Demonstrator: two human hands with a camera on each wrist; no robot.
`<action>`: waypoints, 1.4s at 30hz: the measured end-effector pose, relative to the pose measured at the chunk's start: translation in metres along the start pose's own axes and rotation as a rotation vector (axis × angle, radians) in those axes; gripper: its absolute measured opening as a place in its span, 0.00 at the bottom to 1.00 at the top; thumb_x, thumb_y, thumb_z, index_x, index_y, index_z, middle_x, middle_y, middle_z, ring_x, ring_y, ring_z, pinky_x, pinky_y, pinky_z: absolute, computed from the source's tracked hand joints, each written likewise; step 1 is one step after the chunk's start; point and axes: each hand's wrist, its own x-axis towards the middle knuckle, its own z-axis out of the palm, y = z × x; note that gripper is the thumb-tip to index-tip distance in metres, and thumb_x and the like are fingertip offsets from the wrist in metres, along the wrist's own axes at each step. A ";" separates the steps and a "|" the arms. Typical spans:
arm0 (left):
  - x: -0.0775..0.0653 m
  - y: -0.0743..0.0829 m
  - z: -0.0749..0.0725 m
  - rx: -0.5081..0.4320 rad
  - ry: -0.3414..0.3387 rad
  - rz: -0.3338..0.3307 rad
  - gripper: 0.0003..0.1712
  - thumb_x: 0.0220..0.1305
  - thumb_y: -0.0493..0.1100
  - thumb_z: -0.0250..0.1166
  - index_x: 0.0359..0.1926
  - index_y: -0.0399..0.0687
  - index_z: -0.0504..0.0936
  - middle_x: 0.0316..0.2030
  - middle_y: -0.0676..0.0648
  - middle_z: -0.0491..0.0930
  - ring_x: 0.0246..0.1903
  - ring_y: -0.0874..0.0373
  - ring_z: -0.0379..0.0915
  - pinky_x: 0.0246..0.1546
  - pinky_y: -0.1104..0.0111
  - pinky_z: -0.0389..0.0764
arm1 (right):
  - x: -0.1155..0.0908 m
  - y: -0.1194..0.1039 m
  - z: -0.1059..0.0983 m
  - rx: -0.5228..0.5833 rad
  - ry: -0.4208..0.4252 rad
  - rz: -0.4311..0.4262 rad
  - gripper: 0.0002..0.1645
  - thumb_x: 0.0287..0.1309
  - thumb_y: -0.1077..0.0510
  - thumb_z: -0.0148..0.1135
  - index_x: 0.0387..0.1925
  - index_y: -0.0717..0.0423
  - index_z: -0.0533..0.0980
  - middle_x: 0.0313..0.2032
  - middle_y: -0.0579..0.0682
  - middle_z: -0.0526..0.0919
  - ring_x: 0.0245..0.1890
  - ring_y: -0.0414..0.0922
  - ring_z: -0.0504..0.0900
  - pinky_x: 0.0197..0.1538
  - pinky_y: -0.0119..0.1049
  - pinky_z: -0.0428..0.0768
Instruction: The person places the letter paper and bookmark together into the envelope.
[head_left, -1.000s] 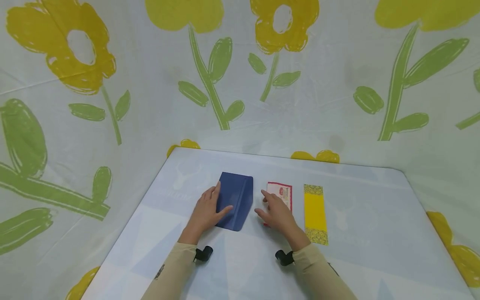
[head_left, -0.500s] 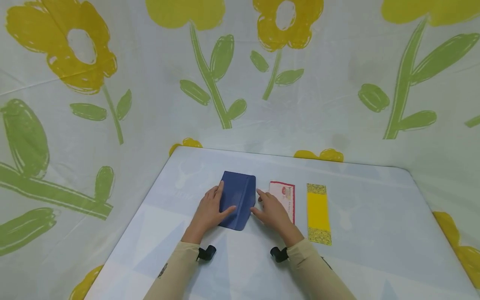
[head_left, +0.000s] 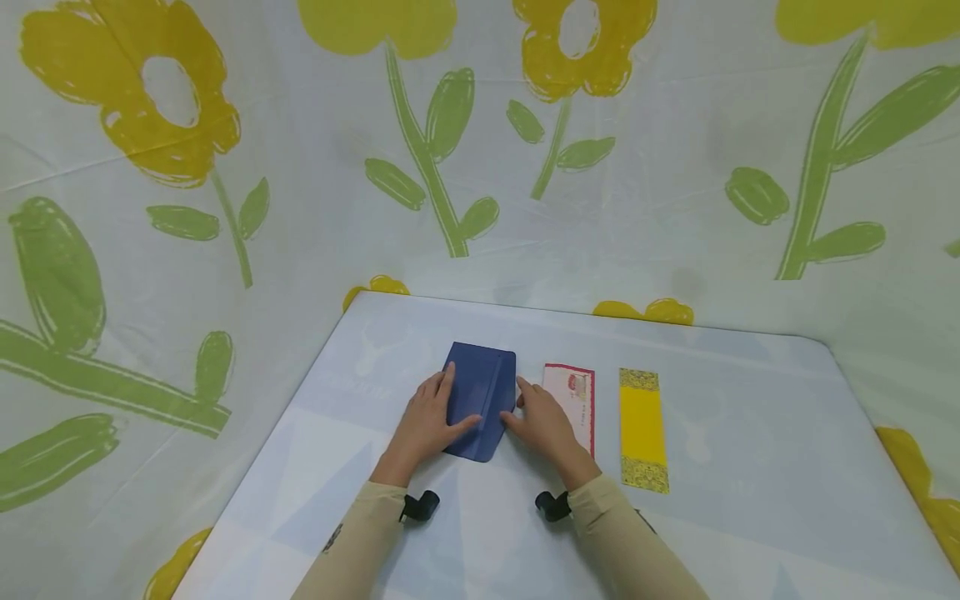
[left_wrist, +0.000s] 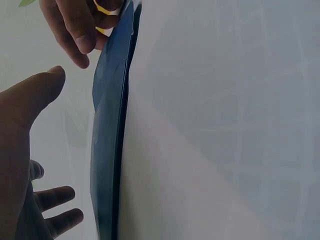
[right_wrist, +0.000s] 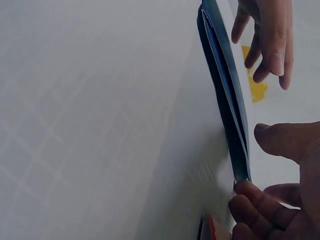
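Note:
A dark blue envelope (head_left: 471, 379), its flap along the right side, lies on the table in the head view. My left hand (head_left: 427, 421) is at its left side, with fingers stretched along the edge and the thumb reaching over the face. At the flap edge is my right hand (head_left: 543, 421); the right wrist view has its bent fingertips (right_wrist: 245, 187) right at the envelope's end, while the thumb (right_wrist: 277, 139) stands apart above. Layered edges of the envelope (left_wrist: 107, 150) show side-on in the left wrist view. Neither hand pinches it.
Right of the envelope lies a white card with a red border (head_left: 573, 404), partly hidden behind the right hand. Farther right is a yellow strip with gold patterned ends (head_left: 642, 425). The white table (head_left: 750, 467) meets a flower-printed cloth (head_left: 637, 233) at its back edge.
My right hand has moved left from over the red-bordered card to the envelope's flap edge, and the flap now looks flatter. The left hand stays on the envelope's left side.

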 end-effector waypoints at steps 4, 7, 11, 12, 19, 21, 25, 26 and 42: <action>0.000 0.000 0.001 -0.004 -0.013 -0.015 0.64 0.47 0.79 0.54 0.73 0.54 0.37 0.67 0.40 0.54 0.65 0.44 0.52 0.61 0.50 0.60 | 0.001 -0.002 0.000 0.015 0.027 -0.004 0.43 0.51 0.46 0.66 0.64 0.61 0.62 0.31 0.45 0.74 0.30 0.41 0.70 0.37 0.36 0.72; 0.001 0.000 0.001 -0.012 -0.007 -0.009 0.65 0.45 0.78 0.57 0.73 0.52 0.37 0.67 0.40 0.54 0.65 0.43 0.54 0.61 0.50 0.61 | 0.001 -0.004 0.000 0.025 0.036 0.009 0.43 0.51 0.46 0.66 0.64 0.61 0.62 0.30 0.45 0.74 0.30 0.41 0.70 0.36 0.36 0.72; 0.001 0.000 0.003 -0.010 0.007 0.010 0.66 0.45 0.78 0.57 0.73 0.50 0.38 0.66 0.39 0.54 0.64 0.44 0.56 0.61 0.52 0.62 | 0.002 -0.005 0.001 0.022 0.030 0.029 0.44 0.52 0.46 0.66 0.65 0.62 0.61 0.31 0.45 0.75 0.30 0.41 0.71 0.37 0.36 0.73; 0.001 0.000 0.004 -0.008 0.010 0.014 0.66 0.45 0.78 0.57 0.73 0.50 0.38 0.66 0.39 0.55 0.64 0.43 0.57 0.61 0.52 0.62 | 0.002 -0.005 0.001 0.020 0.026 0.035 0.44 0.52 0.46 0.65 0.65 0.62 0.60 0.31 0.45 0.75 0.30 0.41 0.71 0.37 0.36 0.73; 0.001 0.002 0.006 -0.002 0.006 0.009 0.68 0.43 0.79 0.58 0.73 0.49 0.37 0.67 0.39 0.53 0.63 0.42 0.56 0.61 0.50 0.61 | 0.003 -0.007 0.003 0.017 0.034 0.035 0.43 0.53 0.48 0.65 0.64 0.64 0.61 0.32 0.49 0.73 0.30 0.41 0.71 0.36 0.36 0.73; 0.002 0.002 0.006 -0.009 -0.009 -0.005 0.69 0.42 0.79 0.59 0.73 0.50 0.36 0.68 0.39 0.52 0.64 0.41 0.55 0.61 0.50 0.60 | 0.003 -0.008 0.002 0.019 0.040 0.027 0.42 0.53 0.49 0.65 0.64 0.64 0.61 0.33 0.50 0.73 0.30 0.42 0.71 0.36 0.37 0.73; 0.002 0.003 0.006 -0.005 -0.040 -0.029 0.69 0.42 0.79 0.58 0.73 0.51 0.34 0.69 0.40 0.50 0.65 0.42 0.53 0.62 0.50 0.58 | 0.002 -0.011 0.001 0.021 0.038 0.038 0.40 0.54 0.49 0.64 0.64 0.63 0.62 0.34 0.50 0.72 0.31 0.43 0.71 0.37 0.37 0.73; 0.002 0.003 0.006 -0.004 -0.041 -0.031 0.69 0.41 0.79 0.58 0.73 0.51 0.35 0.69 0.40 0.50 0.65 0.42 0.52 0.63 0.50 0.58 | 0.002 -0.012 0.001 0.028 0.039 0.042 0.40 0.54 0.49 0.64 0.64 0.63 0.62 0.35 0.50 0.72 0.32 0.43 0.71 0.38 0.37 0.74; 0.000 0.005 0.007 0.005 -0.005 -0.003 0.70 0.41 0.79 0.59 0.73 0.46 0.38 0.68 0.39 0.53 0.63 0.40 0.56 0.62 0.50 0.59 | 0.005 -0.007 0.009 0.311 0.041 0.129 0.36 0.56 0.55 0.63 0.64 0.57 0.63 0.37 0.49 0.81 0.30 0.39 0.78 0.35 0.36 0.77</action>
